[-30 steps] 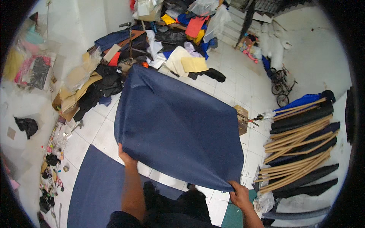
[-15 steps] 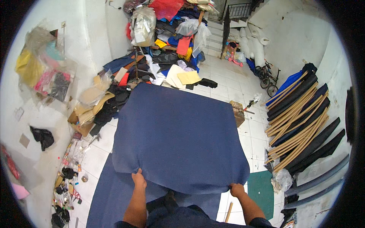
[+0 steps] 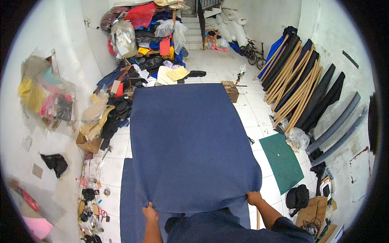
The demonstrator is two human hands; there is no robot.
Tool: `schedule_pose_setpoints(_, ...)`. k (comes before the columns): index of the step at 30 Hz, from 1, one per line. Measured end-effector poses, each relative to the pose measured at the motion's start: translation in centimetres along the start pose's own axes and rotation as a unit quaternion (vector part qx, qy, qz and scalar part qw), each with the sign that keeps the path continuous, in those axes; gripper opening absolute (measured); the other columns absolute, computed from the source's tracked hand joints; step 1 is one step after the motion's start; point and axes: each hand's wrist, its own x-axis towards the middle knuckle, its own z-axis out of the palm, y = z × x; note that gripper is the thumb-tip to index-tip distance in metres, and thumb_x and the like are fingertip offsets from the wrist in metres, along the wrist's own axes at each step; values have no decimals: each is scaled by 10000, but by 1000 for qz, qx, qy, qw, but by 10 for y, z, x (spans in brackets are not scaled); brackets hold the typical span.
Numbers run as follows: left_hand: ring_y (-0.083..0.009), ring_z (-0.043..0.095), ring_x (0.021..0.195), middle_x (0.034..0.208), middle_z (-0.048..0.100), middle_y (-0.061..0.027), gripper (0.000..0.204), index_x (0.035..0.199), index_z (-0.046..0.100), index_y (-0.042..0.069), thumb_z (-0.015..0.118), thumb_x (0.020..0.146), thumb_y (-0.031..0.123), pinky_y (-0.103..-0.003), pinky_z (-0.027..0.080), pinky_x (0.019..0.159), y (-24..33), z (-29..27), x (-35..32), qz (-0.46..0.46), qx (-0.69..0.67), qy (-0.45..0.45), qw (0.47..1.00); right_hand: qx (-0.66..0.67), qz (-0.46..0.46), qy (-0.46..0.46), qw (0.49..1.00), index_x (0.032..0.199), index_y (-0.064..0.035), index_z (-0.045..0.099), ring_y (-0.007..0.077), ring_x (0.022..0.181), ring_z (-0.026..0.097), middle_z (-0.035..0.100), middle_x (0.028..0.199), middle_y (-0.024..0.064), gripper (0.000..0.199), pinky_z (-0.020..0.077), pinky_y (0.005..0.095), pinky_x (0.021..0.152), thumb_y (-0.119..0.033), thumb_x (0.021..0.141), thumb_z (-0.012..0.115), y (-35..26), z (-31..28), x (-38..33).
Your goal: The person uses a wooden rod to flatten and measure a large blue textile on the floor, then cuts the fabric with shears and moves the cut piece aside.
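Floor [image 3: 210, 60] partly behind navy sheet [image 3: 190, 146]

The cloth [image 3: 190, 146] is a plain dark navy sheet, matte and roughly rectangular, spread out lengthwise with a straight far edge. Its near edge is raised and pinched toward both ends, bowing between them, with small creases at the pinches. The right side bulges outward. It partly covers a similar navy layer [image 3: 129, 194] beneath.
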Motion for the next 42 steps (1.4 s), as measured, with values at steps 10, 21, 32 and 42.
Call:
schedule_pose_setpoints(10, -330, 583, 1118, 1283, 565, -207, 417, 1295, 464, -71, 625, 929, 49, -416, 444, 996, -43, -176, -157, -16, 52, 47, 997, -61, 35, -22, 997, 1096, -114, 668, 375, 1018, 675, 709, 1045, 187, 295, 511, 505, 906, -198, 872, 494, -25, 70, -203)
schedule_pose_setpoints(21, -260, 596, 1029, 1173, 619, -144, 291, 1189, 538, -68, 615, 932, 43, -388, 465, 927, -80, -344, -348, 64, 84, 71, 992, -54, -3, -73, 996, 1184, -112, 654, 391, 1078, 638, 669, 1147, 202, 382, 508, 495, 938, -217, 835, 541, 34, 266, -406)
schedule_pose_setpoints(32, -312, 625, 962, 1035, 662, -193, 351, 1125, 582, -72, 646, 904, 194, -417, 476, 875, -101, -558, -466, 73, 200, 83, 973, 27, -129, 44, 990, 1040, -45, 674, 456, 897, 653, 684, 970, 250, 276, 523, 548, 821, -133, 805, 559, -6, 363, -623)
schedule_pose_setpoints(42, -502, 579, 1079, 1107, 619, -336, 383, 1067, 557, -66, 621, 912, 279, -528, 453, 913, -165, -716, -559, 66, 181, 114, 975, -148, -206, -15, 967, 1034, -49, 668, 477, 932, 644, 667, 998, 274, 249, 525, 546, 775, -178, 831, 604, 5, 399, -738)
